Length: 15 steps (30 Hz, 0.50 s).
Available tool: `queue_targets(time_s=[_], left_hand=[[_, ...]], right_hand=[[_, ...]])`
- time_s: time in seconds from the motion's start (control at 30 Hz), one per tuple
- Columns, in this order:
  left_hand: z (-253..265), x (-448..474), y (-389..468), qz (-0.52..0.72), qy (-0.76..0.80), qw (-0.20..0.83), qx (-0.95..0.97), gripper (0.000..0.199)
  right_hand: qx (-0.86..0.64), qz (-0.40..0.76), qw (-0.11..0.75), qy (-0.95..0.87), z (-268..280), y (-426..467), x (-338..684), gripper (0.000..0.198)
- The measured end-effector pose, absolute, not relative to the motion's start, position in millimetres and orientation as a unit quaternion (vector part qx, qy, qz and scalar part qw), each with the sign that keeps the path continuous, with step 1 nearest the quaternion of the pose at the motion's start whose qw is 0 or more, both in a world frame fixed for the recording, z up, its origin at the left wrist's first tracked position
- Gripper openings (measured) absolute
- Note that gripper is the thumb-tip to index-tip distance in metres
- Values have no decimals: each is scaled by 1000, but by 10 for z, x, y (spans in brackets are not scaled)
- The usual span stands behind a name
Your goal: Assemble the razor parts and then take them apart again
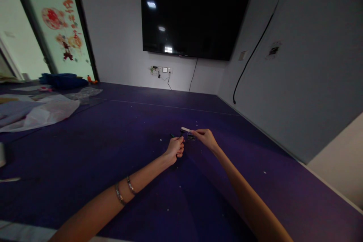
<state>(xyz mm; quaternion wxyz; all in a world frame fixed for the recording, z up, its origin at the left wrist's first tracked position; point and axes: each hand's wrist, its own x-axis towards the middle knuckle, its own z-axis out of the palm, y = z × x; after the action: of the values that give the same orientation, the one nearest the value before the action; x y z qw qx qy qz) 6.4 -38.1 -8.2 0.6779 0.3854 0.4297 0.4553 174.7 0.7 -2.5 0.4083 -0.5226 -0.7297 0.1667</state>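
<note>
My left hand (176, 147) is closed round a small dark thing (182, 133) that sticks up from the fingers; its kind is too small to make out. Pinched in my right hand (206, 137) is a pale flat stick (185, 129), pointing left. The stick's tip is at the top of the dark thing, and I cannot tell whether they touch. Just below the right fingers sits a small dark box with a shiny, clear-looking edge (191, 137). A little green-tipped piece (172, 135) shows beside the left hand.
Both arms reach over a wide purple surface (136, 128) dotted with white scraps. Clear plastic sheets (53, 111) and a blue cloth-like bundle (64, 81) lie at left. Another pale stick (10, 179) is near the left edge. A black cable (253, 50) hangs at right; a television (195, 19) is on the wall.
</note>
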Motion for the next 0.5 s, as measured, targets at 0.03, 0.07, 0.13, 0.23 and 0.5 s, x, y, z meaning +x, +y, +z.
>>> queue_targets(time_s=[0.03,0.07,0.13,0.23,0.5], left_hand=[[-81,65,-380,455,430,678,385,18],[-81,66,-380,455,429,679,386,18],[-84,65,-379,454,425,680,387,18],[-89,58,-378,456,418,684,386,17],[-82,55,-371,473,392,704,357,18]], right_hand=[[-512,183,407,-734,-28,9,1750,48],[-509,192,406,-734,-33,15,1756,47],[-520,181,407,-729,-43,30,1774,47],[-533,169,414,-718,-42,35,1794,47],[-520,210,432,-706,-39,3,1796,45]])
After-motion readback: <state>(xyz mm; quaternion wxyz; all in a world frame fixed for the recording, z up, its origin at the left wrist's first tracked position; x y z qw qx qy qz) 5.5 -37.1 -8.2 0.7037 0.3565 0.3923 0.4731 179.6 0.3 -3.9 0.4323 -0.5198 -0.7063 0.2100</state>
